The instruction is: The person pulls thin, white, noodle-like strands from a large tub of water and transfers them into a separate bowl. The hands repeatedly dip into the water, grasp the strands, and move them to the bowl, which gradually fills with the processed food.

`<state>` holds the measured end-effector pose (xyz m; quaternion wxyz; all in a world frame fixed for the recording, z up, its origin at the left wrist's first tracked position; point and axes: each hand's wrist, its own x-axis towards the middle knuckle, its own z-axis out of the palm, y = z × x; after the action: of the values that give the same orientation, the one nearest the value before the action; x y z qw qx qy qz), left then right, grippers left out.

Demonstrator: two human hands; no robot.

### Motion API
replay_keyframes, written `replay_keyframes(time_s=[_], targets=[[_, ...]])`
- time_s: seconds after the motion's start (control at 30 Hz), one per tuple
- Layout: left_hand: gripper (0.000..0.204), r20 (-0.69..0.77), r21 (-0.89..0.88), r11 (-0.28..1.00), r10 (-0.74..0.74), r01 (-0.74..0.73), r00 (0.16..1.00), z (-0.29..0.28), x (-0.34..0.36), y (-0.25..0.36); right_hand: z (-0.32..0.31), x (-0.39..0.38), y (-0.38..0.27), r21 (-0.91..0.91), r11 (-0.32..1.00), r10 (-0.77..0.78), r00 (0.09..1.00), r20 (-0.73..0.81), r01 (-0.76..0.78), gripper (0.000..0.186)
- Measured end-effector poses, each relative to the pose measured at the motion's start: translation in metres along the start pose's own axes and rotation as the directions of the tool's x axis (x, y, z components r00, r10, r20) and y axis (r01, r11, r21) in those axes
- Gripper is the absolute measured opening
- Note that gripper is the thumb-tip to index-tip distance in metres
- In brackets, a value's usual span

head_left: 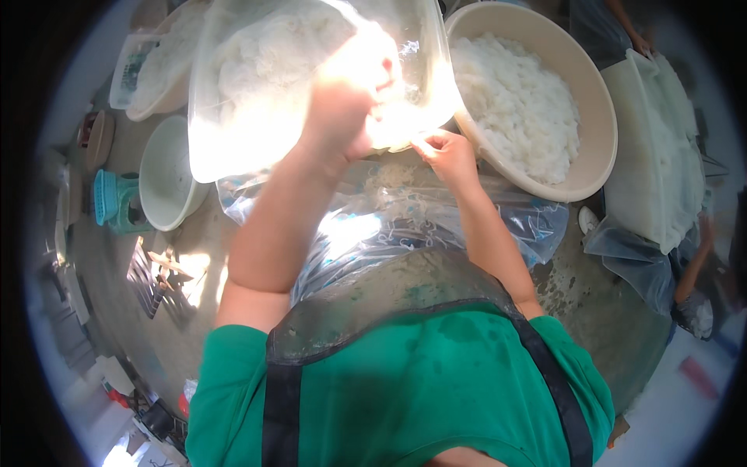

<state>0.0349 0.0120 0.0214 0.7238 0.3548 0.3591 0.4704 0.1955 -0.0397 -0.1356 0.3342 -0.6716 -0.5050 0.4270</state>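
Observation:
Strong sunlight washes out my left hand, which is held over the large white tub. Its fingers look curled in, but the glare hides what they hold, if anything. At the tub's near right edge, my right hand is closed in a pinch. Between its thumb and fingertips is the end of a thin pale piece, which stretches left toward my left hand. Inside the tub lies a mass of white fluffy fibre, with water visible at the right side.
A round beige tub of white fibre stands at right. Farther right, a person's hand touches a pale container. At left are a pale basin, a teal stool and another fibre-filled tub. Clear plastic sheeting covers my lap.

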Motion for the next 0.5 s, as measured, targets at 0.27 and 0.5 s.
replay_keyframes(time_s=[0.27, 0.5], targets=[[0.014, -0.111, 0.043, 0.951, -0.3, 0.306, 0.948, -0.039, -0.037, -0.134, -0.028, -0.037, -0.027, 0.157, 0.978, -0.145, 0.989, 0.03, 0.139, 0.013], [0.014, -0.11, -0.061, 0.99, -0.135, 0.129, 0.985, -0.009, -0.007, -0.03, -0.051, -0.019, -0.113, -0.197, 0.894, -0.415, 0.909, -0.033, 0.401, 0.027]])
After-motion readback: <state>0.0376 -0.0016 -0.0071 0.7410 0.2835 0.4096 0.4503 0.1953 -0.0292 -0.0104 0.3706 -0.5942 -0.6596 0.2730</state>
